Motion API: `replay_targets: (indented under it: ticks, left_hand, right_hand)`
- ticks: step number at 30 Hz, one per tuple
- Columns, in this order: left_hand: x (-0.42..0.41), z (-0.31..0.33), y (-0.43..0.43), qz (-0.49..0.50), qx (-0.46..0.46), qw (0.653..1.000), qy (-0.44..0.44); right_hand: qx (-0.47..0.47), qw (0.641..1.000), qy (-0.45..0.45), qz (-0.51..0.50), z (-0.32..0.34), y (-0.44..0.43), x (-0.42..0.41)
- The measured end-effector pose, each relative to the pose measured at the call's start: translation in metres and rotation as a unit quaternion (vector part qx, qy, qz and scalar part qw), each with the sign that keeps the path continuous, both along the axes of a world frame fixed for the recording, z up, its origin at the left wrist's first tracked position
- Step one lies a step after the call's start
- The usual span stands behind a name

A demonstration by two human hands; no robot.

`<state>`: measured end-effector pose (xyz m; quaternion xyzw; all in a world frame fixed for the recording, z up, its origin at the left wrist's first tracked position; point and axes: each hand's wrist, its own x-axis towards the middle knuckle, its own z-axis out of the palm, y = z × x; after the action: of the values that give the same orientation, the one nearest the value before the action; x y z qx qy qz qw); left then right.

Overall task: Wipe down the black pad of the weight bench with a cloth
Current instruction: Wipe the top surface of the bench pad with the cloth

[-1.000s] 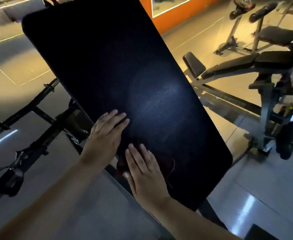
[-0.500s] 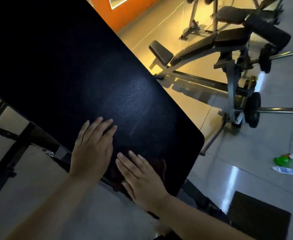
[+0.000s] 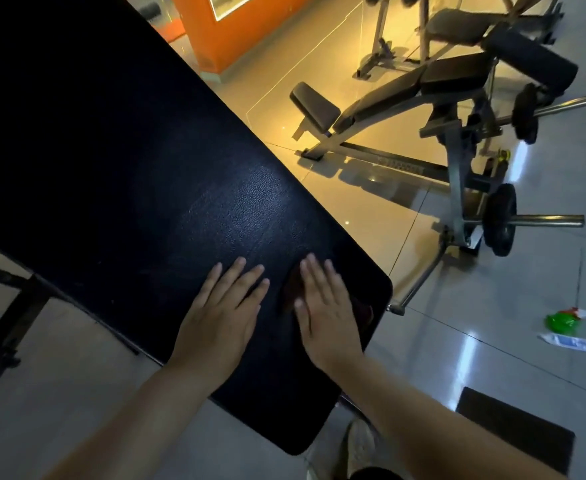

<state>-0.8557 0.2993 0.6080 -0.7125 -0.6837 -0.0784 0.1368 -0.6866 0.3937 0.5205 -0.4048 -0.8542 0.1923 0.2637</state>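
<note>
Here, the black pad [image 3: 129, 150] crosses the head view on a diagonal, from the upper left down to a rounded near end at lower centre. Its grained surface catches a patch of light near the middle.

Both hands lie palm down on the pad close to that near end, side by side and apart, with a strip of bare pad between them. The left hand [image 3: 224, 310] rests flat on the pad itself, fingers straight and slightly spread, holding nothing. The right hand [image 3: 326, 306] presses flat on the cloth [image 3: 289, 289], fingers straight and close together, none curled round it.

The cloth is dark reddish and mostly covered by the right hand. It shows to the left of the fingers and again to the right of the hand. It lies on the pad beside the pad's right edge, near the rounded corner.

A dark metal frame [image 3: 11, 306] stands under the pad at left. On the glossy tiled floor [image 3: 458, 341] to the right stands a second weight bench [image 3: 406, 88] with a weight plate [image 3: 501, 220] on a bar. Nearer lie a green object [image 3: 560, 322], too blurred to identify, a white packet [image 3: 567, 342] and a dark mat [image 3: 513, 434]. A shoe [image 3: 357, 445] shows below the pad's end, and an orange wall [image 3: 250, 29] stands behind.
</note>
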Motion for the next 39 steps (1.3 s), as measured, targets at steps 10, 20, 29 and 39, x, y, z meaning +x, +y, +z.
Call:
replay_targets:
  ticks: [10,20,29,39]
  left_hand:
    - [0.007,-0.005,0.009,0.002,-0.052,0.997,0.051]
    - [0.010,-0.004,0.006,0.023,-0.085,0.994,0.059]
    - [0.031,-0.011,-0.017,0.116,-0.101,0.988,0.004]
    - [0.065,-0.015,-0.041,0.297,0.028,0.950,-0.095]
  right_hand:
    - [0.036,0.992,-0.001,0.122,-0.017,-0.032,0.022]
    - [0.074,0.988,-0.004,0.133,-0.001,0.030,0.004]
    - [0.227,0.925,-0.071,0.298,0.036,0.130,-0.005]
    - [0.414,0.689,-0.100,0.587,0.021,0.122,-0.006]
